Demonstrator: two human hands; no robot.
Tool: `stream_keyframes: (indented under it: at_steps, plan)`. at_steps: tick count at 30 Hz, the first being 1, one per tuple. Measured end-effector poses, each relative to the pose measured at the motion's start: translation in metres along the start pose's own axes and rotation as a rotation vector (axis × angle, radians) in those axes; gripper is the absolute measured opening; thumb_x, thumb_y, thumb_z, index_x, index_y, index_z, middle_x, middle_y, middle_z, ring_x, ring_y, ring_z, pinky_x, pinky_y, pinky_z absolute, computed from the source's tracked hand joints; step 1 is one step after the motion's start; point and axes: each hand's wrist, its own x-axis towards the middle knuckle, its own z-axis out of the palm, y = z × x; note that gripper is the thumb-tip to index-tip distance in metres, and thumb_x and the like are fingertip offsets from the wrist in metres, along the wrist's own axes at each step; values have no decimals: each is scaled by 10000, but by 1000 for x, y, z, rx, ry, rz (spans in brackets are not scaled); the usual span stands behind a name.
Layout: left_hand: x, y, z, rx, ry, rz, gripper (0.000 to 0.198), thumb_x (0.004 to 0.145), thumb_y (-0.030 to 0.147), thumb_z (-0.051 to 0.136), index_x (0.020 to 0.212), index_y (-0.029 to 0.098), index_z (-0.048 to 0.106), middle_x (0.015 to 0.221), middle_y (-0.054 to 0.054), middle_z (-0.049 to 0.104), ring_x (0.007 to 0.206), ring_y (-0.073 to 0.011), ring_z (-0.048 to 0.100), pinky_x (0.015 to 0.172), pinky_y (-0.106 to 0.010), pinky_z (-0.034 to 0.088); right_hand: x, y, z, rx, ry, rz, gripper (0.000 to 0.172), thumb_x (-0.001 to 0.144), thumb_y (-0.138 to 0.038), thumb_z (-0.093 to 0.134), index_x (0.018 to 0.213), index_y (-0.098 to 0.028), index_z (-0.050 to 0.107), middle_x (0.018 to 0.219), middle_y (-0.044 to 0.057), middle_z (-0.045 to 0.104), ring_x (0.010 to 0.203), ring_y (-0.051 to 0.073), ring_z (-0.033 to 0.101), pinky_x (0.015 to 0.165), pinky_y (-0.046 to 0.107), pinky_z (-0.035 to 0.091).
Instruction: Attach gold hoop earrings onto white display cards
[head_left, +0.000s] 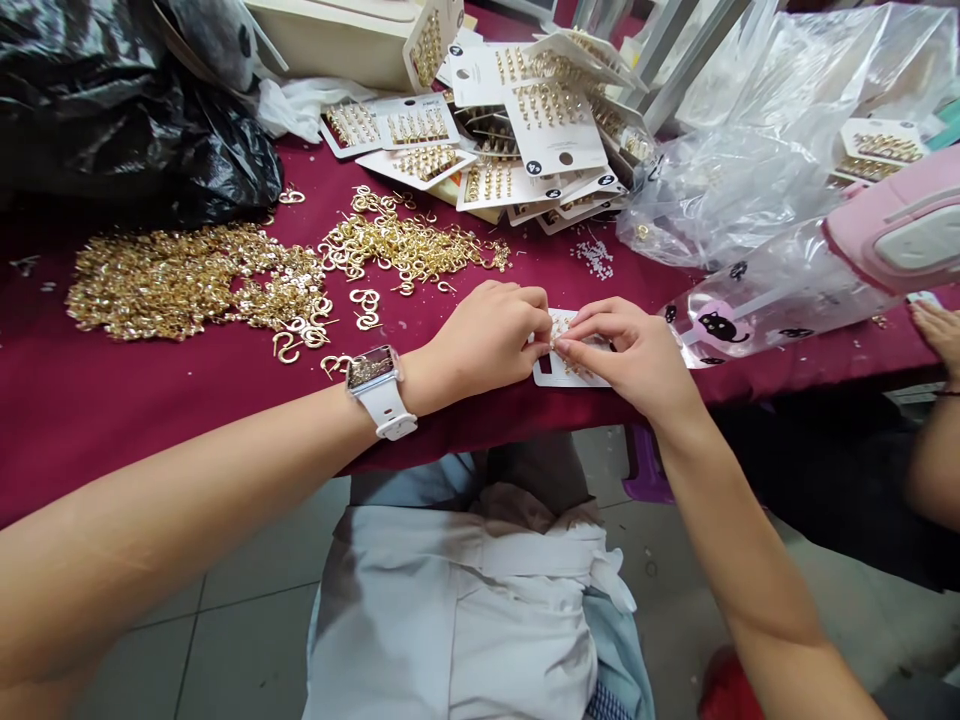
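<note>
My left hand [487, 335] and my right hand [622, 355] meet over a white earring card [559, 372] near the table's front edge. The left fingertips pinch the card's upper left side. The right fingertips press on small gold earrings at the card's top, and my fingers hide much of the card. A white-strapped smartwatch [373, 378] sits on my left wrist. Loose gold hoop earrings [409, 247] lie beyond my hands, with a larger heap of small gold pieces [195, 282] to the left.
Stacked earring cards [532, 140] fill the table's far middle. A black plastic bag [112, 110] lies at the far left. Clear plastic bags [742, 180], one printed with black cats [750, 300], and a pink object [900, 225] lie right. A co-worker's hand [937, 335] rests at the right edge.
</note>
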Motion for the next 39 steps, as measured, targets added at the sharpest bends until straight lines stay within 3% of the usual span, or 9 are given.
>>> stream_keyframes:
  at_steps: [14,30,39]
  plan:
    - [-1,0,2,-5,8,-7,137,785,175,570,698,162,674,816,-33,639,727,-154,569,721,-310,389,-14,-1,14,-7,139,-30,48,720,-242,678,674,-227,682,997,39,628,1005,207,576,942,408,437]
    - [1,1,-1,-15,6,-12,137,777,164,571,708,158,689,818,-28,657,720,-149,577,739,-302,408,-12,3,9,33,54,-48,55,739,-276,675,727,-225,694,1052,52,622,1038,217,566,953,423,424]
    - [0,1,0,-12,-5,-14,146,775,148,553,717,158,686,819,-28,657,726,-151,571,768,-314,409,-4,-1,2,-29,27,-44,55,727,-270,655,712,-231,691,904,41,674,920,207,609,890,410,460]
